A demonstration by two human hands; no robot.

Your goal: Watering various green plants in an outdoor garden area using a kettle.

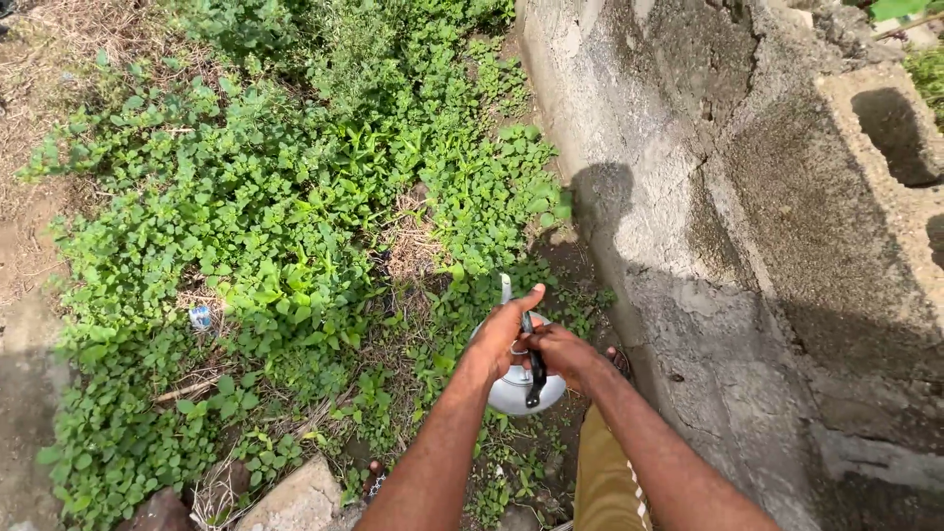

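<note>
Both hands on a white kettle (pixel 516 388) at lower centre, above leafy weeds (pixel 275 216): left hand (pixel 503 334) pressed over the lid, steadying; right hand (pixel 560 352) gripping the black handle (pixel 536 369), bearing weight. Concrete wall (pixel 747 246) at right.

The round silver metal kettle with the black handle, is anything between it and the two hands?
Nothing visible: the left hand lies on the silver kettle, and the right hand grips its black handle.
</note>
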